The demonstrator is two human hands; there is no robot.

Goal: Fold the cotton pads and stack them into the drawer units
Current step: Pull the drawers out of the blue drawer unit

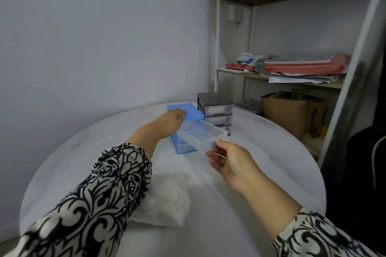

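A blue drawer unit (189,111) stands at the far middle of the round white table (261,152). My left hand (169,124) rests flat on its top, holding it down. Its clear top drawer (201,132) is pulled far out toward me and looks empty. My right hand (227,160) grips the drawer's front edge with thumb above and fingers below. A grey drawer unit (216,108) stands just behind and to the right of the blue one, its drawers closed. A clear bag of white cotton pads (167,198) lies on the table near me, partly under my left sleeve.
A metal shelf rack (217,48) stands behind the table on the right with papers, red folders (302,68) and a cardboard box (290,112). A dark bag or chair (365,162) is at the right edge. A plain wall is on the left.
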